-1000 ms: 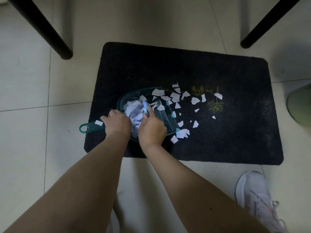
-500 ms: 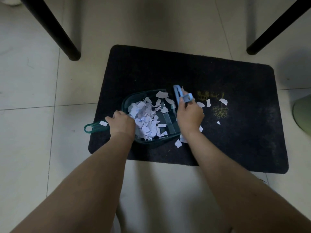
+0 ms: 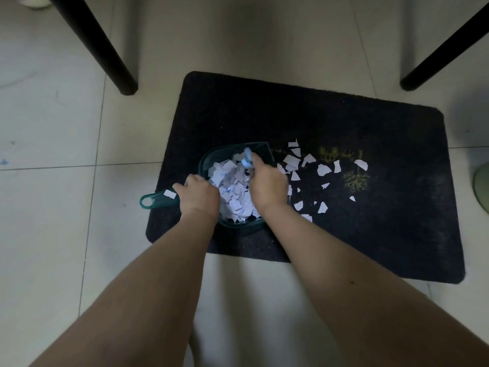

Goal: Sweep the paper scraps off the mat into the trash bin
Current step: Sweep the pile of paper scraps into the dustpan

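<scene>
While we crouch over the mat [image 3: 344,234], both forearms reach forward and down from the near edge, and they meet at the dustpan [image 3: 232,223], which sits on the mat's left part with its mouth turned right toward the loose paper. Our left hand [image 3: 198,194] is clamped around the pan's green handle [image 3: 156,201], wrist bent down, and we judge it presses the pan flat so the lip stays against the pile and nothing slides under. A small label sits on the handle where it juts past the mat's left edge onto the tiles. Our right hand [image 3: 267,186] is closed on a small blue brush [image 3: 247,157], knuckles up, held over the pan's open side; the bristles are hidden, so we cannot tell whether they touch the pan. Most scraps [image 3: 234,192] are heaped white inside the pan between our hands. Just beyond the right hand, a scatter of loose scraps [image 3: 317,176] lies on the mat, some beside a faint yellow print [image 3: 356,181]. We judge several more strokes are due before any tipping. Farther off stand two dark legs [image 3: 105,49] on the tiles; a pale green curved edge [image 3: 482,186] at the far right may be the bin, though we cannot be sure
</scene>
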